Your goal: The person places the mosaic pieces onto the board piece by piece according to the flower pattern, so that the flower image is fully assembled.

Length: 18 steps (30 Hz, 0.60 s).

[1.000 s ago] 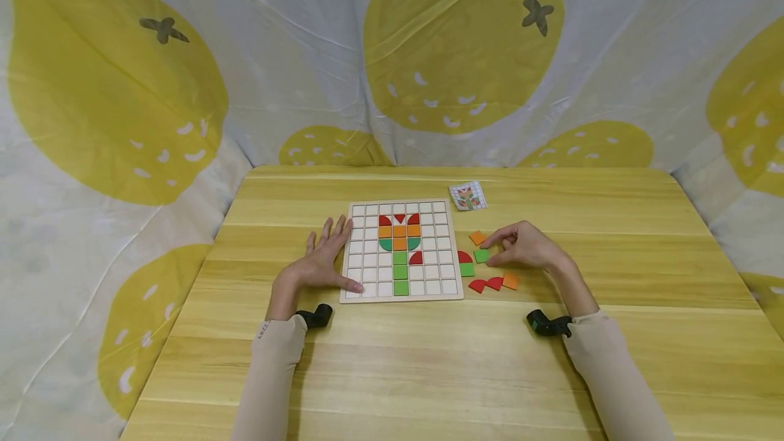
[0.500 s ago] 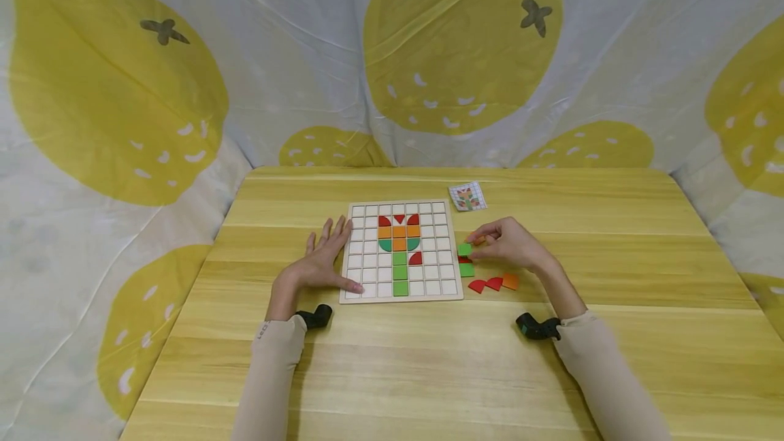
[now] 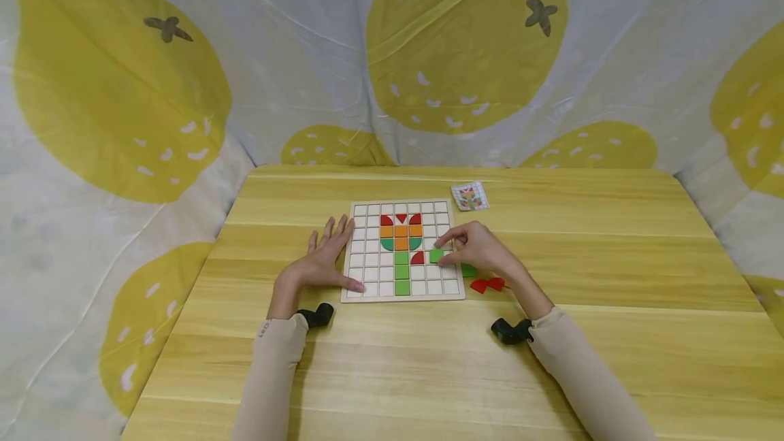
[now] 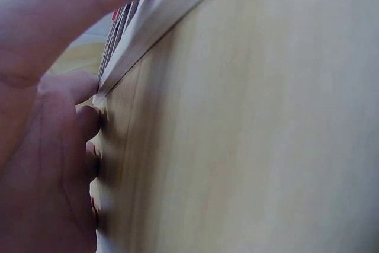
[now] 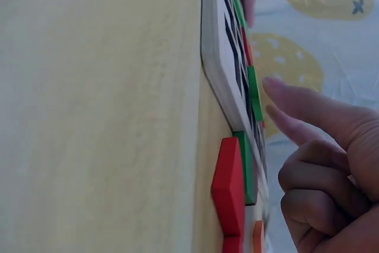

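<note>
My left hand (image 3: 322,260) lies spread at the left edge of the gridded wooden board (image 3: 372,294), its thumb on the lower left corner. In the left wrist view that thumb crosses the board's rim (image 4: 160,19). Over the board's right part, my right hand (image 3: 479,248) pinches a green square tile (image 3: 436,256) between thumb and index finger; in the right wrist view the other fingers are curled. Left of that tile sits a red quarter-circle tile (image 3: 418,258). Orange squares (image 3: 401,231), red and teal pieces and a green column (image 3: 401,271) form a flower on the grid.
Right of the board lie a green tile (image 3: 469,270) and red quarter-circle tiles (image 3: 478,286), partly covered by my right hand and wrist. An orange tile (image 5: 259,236) shows in the right wrist view. A small printed pattern card (image 3: 470,196) lies behind the board's right corner.
My right hand has taken the green square tile from among the loose pieces and carried it left over the board. My left hand stays at the board's left edge.
</note>
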Available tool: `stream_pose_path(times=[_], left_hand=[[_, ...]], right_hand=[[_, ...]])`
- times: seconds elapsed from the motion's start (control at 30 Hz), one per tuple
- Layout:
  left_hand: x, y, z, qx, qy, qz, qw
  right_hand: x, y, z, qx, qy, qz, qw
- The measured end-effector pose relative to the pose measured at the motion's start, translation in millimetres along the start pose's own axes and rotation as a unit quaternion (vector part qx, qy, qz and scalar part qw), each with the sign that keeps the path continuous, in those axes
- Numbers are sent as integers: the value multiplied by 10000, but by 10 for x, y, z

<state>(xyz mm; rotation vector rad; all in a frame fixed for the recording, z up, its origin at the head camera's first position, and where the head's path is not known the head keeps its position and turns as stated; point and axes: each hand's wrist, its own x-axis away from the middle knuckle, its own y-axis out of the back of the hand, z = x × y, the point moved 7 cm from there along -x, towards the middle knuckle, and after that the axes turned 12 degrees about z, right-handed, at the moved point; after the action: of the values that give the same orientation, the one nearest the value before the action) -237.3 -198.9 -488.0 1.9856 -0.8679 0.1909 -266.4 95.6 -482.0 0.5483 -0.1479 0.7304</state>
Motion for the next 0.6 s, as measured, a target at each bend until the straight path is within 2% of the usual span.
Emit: stream_pose_path(times=[0.23,0.6], left_hand=[[1,-9,12,14,35,-13,10000],[-10,-3,9,20,40,-26,10000]], right_hand=[[11,-30,-57,99,16,13,9999],[-52,-81,-14,45,88,-39,9999]])
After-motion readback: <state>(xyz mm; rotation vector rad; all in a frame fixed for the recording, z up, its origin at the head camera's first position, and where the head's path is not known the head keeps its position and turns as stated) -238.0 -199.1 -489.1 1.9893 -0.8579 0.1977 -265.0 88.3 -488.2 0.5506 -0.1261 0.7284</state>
